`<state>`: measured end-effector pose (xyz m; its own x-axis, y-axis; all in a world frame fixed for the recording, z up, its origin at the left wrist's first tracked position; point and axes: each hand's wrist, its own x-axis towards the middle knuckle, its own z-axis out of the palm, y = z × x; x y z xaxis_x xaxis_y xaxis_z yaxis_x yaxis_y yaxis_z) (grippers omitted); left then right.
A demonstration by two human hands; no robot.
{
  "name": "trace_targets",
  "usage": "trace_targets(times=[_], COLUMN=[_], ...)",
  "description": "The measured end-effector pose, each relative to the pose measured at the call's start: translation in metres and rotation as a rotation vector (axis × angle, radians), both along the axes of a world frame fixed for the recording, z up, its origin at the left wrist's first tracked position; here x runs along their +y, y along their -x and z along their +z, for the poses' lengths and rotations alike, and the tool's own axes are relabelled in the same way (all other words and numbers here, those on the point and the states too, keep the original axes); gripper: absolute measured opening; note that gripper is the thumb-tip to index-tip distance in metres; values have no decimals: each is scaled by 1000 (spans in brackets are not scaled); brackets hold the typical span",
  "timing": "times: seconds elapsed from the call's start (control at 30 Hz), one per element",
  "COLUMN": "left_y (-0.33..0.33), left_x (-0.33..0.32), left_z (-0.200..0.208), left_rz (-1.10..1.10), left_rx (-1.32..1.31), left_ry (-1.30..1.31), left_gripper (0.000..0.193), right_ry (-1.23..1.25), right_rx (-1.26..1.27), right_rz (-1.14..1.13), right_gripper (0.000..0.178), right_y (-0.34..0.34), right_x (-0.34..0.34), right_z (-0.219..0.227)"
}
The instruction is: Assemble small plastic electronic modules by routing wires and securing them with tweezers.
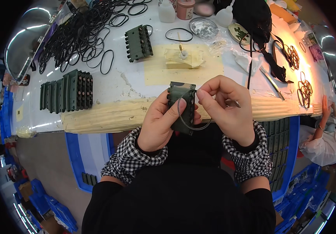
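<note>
My left hand (pixel 157 124) is closed round a dark green plastic part (pixel 180 86) with a row of small knobs along its side and a camouflage patch at its top. It is held upright over the table's front edge. A thin ribbed rubber band (pixel 200 128) hangs in a loop across the part. My right hand (pixel 230 107) pinches that band between thumb and forefinger at the part's upper right corner. A small shiny tip shows by its curled fingers, too small to name. My left thumb presses on the part, beside the band.
Several similar green parts (pixel 66 93) stand in a row at left; more green parts (pixel 138 43) stand farther back. Black rubber bands (pixel 74 41) lie heaped at far left. A taped yellow block (pixel 183 60), tweezers (pixel 272 84) and blue crates (pixel 76 165) are around. Another person (pixel 323 136) sits at right.
</note>
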<state>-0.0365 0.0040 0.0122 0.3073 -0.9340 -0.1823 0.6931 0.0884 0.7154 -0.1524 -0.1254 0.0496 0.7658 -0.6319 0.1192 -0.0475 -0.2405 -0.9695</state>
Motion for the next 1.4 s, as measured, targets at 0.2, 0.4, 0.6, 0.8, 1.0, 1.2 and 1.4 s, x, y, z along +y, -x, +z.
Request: trace_targets(times=[0.2, 0.4, 0.6, 0.8, 1.0, 1.2, 1.4], left_y=[2, 5, 7, 7, 9, 10, 10], left_x=[0, -3, -4, -3, -2, -3, 0], left_z=[-3, -2, -4, -7, -8, -1, -7], left_rz=[7, 78, 104, 104, 127, 111, 96], left_rx=[29, 64, 40, -16, -53, 29, -115], left_ry=[-7, 30, 23, 17, 11, -24, 14], left_gripper=[29, 29, 28, 27, 28, 28, 28], right_ry=[-71, -156, 152, 315, 167, 57, 352], right_rx=[22, 89, 53, -96, -90, -29, -61], right_rz=[63, 71, 0, -96, -67, -107, -74], right_gripper=[8, 8, 7, 21, 21, 10, 10], right_y=[-2, -4, -5, -8, -6, -6, -8], right_x=[-3, 3, 5, 11, 10, 9, 6], right_z=[1, 9, 0, -11, -8, -7, -6])
